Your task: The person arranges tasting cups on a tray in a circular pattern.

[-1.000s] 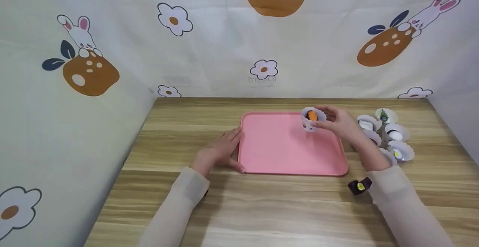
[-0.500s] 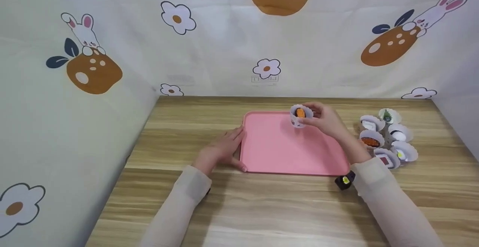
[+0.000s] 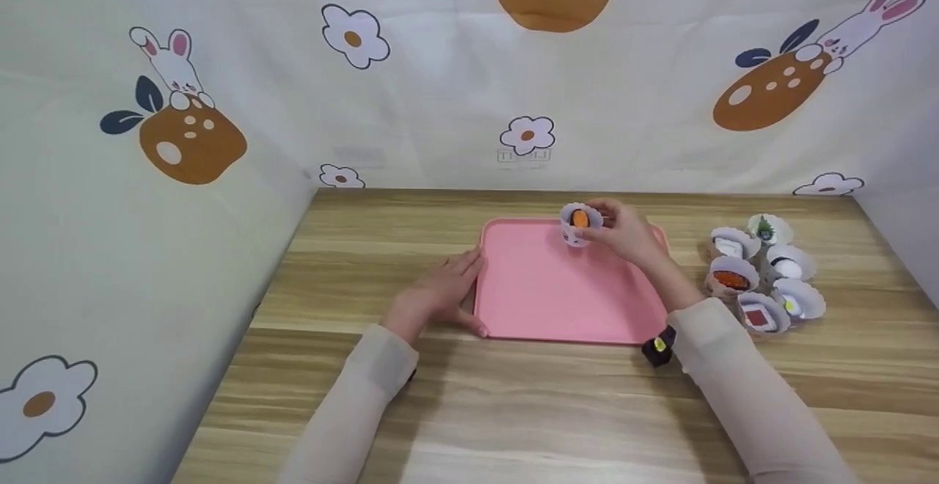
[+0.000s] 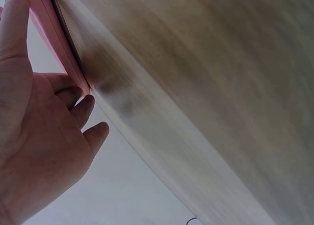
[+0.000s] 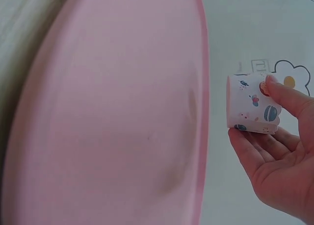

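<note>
My right hand point(image 3: 623, 233) holds a white paper cup point(image 5: 250, 105) with a printed pattern between thumb and fingers, above the far part of a pink tray point(image 3: 565, 293). Inside the cup an orange-topped sushi piece point(image 3: 580, 218) shows in the head view. In the right wrist view the cup is apart from the tray surface. At the tray's left edge my left hand point(image 3: 440, 290) rests with fingers extended, fingertips and thumb touching the rim. The left wrist view shows the fingers point(image 4: 64, 83) against the pink rim.
Several paper cups with sushi pieces, one with red topping point(image 3: 732, 279) and one with a green leaf point(image 3: 766, 229), stand grouped right of the tray. A dark piece with a yellow mark point(image 3: 658, 348) is at my right cuff. Printed cloth point(image 3: 440, 103) hangs behind the wooden table point(image 3: 513, 411).
My right hand has carried the cup leftward over the tray, toward its back edge. The left hand has stayed at the rim. More of the grouped cups is uncovered by the right arm.
</note>
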The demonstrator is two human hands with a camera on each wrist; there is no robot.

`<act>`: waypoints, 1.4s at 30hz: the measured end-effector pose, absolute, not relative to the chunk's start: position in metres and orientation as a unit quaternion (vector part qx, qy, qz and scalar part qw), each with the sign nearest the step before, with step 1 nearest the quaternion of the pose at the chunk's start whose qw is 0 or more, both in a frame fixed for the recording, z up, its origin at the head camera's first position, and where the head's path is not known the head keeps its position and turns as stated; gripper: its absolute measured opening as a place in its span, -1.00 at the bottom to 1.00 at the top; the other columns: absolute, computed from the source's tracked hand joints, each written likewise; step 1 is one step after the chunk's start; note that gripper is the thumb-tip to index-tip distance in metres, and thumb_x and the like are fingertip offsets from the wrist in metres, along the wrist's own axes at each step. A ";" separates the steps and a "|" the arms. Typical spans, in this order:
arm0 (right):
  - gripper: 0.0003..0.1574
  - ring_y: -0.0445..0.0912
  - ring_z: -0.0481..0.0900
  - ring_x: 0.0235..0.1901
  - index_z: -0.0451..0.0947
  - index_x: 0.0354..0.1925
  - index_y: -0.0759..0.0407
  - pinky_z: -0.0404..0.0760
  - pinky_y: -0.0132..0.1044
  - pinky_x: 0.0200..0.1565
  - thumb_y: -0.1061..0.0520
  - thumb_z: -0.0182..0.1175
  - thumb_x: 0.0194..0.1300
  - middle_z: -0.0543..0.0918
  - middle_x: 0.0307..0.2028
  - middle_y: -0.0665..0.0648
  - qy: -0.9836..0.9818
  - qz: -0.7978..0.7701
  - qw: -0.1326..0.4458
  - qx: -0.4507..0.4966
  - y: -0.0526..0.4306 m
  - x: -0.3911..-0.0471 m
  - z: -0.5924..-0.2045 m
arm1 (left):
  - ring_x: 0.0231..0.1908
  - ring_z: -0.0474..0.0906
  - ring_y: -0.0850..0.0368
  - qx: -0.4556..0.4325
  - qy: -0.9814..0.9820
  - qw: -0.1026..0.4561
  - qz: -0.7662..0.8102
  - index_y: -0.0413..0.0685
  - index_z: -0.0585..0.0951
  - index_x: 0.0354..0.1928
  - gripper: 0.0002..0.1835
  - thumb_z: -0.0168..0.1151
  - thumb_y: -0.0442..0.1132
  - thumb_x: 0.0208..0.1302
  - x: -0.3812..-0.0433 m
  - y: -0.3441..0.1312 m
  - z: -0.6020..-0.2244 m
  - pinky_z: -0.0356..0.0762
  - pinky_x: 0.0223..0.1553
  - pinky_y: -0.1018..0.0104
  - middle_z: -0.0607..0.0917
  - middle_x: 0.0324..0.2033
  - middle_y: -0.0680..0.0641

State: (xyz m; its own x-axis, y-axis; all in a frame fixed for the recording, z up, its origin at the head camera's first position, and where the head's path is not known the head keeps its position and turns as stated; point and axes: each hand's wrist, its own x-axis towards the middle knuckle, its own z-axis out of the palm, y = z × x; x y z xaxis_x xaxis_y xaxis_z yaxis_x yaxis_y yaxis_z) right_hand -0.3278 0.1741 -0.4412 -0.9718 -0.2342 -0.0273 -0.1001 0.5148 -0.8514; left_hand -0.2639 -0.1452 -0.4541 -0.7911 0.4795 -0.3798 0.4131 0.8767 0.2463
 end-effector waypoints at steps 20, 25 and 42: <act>-0.23 0.25 0.41 0.34 0.32 0.37 0.35 0.44 0.08 0.37 0.16 0.35 0.29 0.45 0.33 0.40 0.872 -0.482 0.073 -0.054 0.167 -0.341 -0.456 | 0.61 -0.30 0.01 0.232 0.943 0.222 0.085 -0.02 -0.21 0.60 0.41 0.40 0.42 -0.08 -0.261 -0.145 -0.452 -0.25 0.62 0.06 -0.26 0.62 -0.03; -0.26 0.25 0.44 0.31 0.34 0.35 0.34 0.47 0.08 0.35 0.17 0.34 0.29 0.46 0.31 0.39 0.876 -0.474 0.072 -0.050 0.165 -0.343 -0.460 | 0.61 -0.29 0.00 0.231 0.944 0.220 0.089 -0.02 -0.20 0.60 0.40 0.41 0.41 -0.09 -0.260 -0.145 -0.452 -0.23 0.62 0.05 -0.25 0.62 -0.04; -0.20 0.22 0.46 0.30 0.29 0.39 0.35 0.49 0.04 0.32 0.18 0.35 0.28 0.46 0.32 0.39 0.877 -0.473 0.068 -0.047 0.161 -0.341 -0.464 | 0.61 -0.27 0.00 0.240 0.941 0.215 0.101 -0.06 -0.16 0.60 0.40 0.42 0.40 -0.09 -0.261 -0.146 -0.453 -0.23 0.62 0.07 -0.20 0.62 -0.07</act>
State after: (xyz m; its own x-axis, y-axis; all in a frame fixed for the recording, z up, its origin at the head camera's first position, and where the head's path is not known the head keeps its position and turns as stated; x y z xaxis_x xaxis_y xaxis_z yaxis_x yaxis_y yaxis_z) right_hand -0.3410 0.1610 -0.4639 -0.9862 -0.1470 -0.0756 -0.0176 0.5485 -0.8360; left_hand -0.2612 -0.1460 -0.4529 -0.7921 0.4955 -0.3564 0.4090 0.8643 0.2927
